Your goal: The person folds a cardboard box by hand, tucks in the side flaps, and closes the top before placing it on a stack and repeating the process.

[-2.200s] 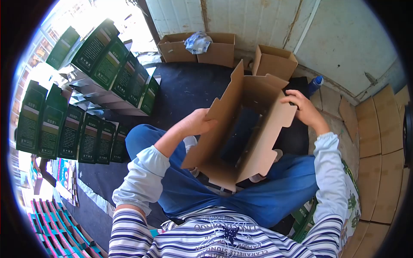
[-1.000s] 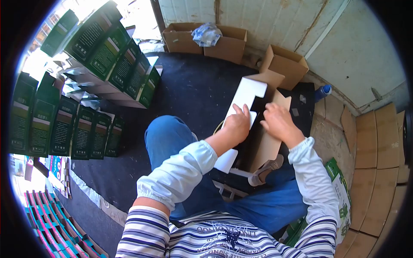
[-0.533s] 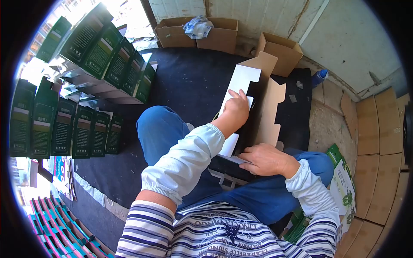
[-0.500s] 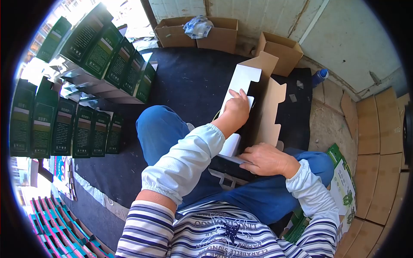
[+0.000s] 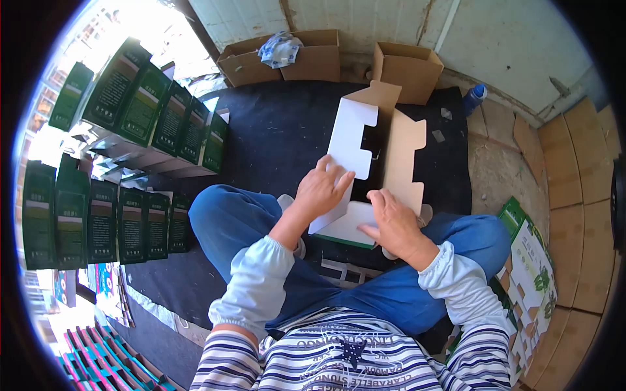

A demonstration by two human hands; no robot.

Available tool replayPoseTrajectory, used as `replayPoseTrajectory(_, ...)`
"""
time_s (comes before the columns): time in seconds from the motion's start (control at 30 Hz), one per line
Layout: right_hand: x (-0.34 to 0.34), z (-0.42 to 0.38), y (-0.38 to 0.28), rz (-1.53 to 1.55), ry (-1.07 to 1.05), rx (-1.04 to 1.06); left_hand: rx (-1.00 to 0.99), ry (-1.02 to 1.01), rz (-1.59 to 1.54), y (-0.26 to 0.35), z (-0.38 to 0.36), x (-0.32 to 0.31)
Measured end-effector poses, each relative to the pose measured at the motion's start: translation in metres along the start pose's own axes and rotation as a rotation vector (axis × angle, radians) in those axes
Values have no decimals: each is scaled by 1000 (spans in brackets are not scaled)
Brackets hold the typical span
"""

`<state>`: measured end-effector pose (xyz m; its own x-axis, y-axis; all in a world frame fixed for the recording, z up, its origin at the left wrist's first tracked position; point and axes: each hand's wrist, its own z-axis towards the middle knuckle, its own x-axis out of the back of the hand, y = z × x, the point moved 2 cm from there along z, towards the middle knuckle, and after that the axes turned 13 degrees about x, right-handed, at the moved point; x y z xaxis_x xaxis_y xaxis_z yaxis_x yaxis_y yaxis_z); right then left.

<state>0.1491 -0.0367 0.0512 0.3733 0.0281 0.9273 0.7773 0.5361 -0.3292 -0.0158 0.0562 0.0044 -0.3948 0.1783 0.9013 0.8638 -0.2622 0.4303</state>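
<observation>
Between my knees stands an open cardboard carton (image 5: 399, 156), white and plain brown on its panels, with a green lower edge on the side near me. Its notched top flaps stand up and its inside is dark. My left hand (image 5: 321, 189) grips the white left-hand panel, thumb and fingers a little apart on it. At the near end, my right hand (image 5: 396, 227) holds a white end flap (image 5: 355, 223), fingertips over its top edge and thumb on the near face. Part of that flap is hidden behind the right hand.
Green printed boxes (image 5: 147, 98) stand stacked in rows at the left. Pink and teal cartons (image 5: 107, 358) lie at lower left. Open brown boxes (image 5: 407, 68) and a blue bottle (image 5: 475, 98) are along the back. Brown cartons (image 5: 574, 195) and flat green-white cardboard (image 5: 529, 260) line the right.
My left hand has drawn back toward me and down the left panel. My right hand has shifted up onto the near end flap. The carton's near end has tilted, showing its green edge.
</observation>
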Motion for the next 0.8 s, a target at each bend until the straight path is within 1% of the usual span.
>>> replayPoseTrajectory(0.03, -1, 1, 0, -131, -9, 24, 96, 15, -90, 3, -17, 6)
replayPoseTrajectory(0.07, -6, 2, 3, -203, -98, -18, -95, 80, -94, 6, -29, 8)
replayPoseTrajectory(0.17, -13, 7, 14, -253, -233, 22, -125, 162, 43, 20, -59, -3)
replayPoseTrajectory(0.2, -10, 12, 15, -212, -277, 27, -109, 152, 90, 22, -63, -7)
replayPoseTrajectory(0.3, 3, 31, 32, -14, -339, -59, -108, 200, 136, 24, -67, -11)
replayPoseTrajectory(0.33, 10, 42, 47, 74, -207, -90, -101, 189, 131, 24, -68, -11)
replayPoseTrajectory(0.37, 11, 51, 68, 116, 89, -40, -104, 195, 139, 24, -69, -12)
replayPoseTrajectory(0.4, 23, 68, 86, 182, 144, -184, -108, 202, 148, 23, -70, -14)
replayPoseTrajectory(0.43, 31, 82, 106, 38, 366, -88, -115, 209, 158, 23, -71, -15)
replayPoseTrajectory(0.47, 29, 96, 129, 178, 389, -235, -107, 220, 152, 26, -73, -16)
replayPoseTrajectory(0.5, 45, 109, 128, 149, 323, -260, -127, 218, 151, 28, -75, -18)
replayPoseTrajectory(0.57, 44, 133, 152, -75, 362, -317, -163, 212, 147, 33, -79, -23)
replayPoseTrajectory(0.6, 45, 142, 163, -79, 285, -334, -231, 225, 179, 37, -83, -22)
replayPoseTrajectory(0.67, 45, 151, 180, -84, 127, -363, -247, 187, 168, 42, -88, -26)
replayPoseTrajectory(0.7, 42, 153, 175, -50, -5, -281, -253, 168, 162, 45, -89, -27)
replayPoseTrajectory(0.77, 40, 150, 165, 12, -265, -110, -202, 120, 136, 45, -88, -28)
replayPoseTrajectory(0.8, 43, 147, 150, -133, -375, -93, -180, 80, 117, 43, -87, -32)
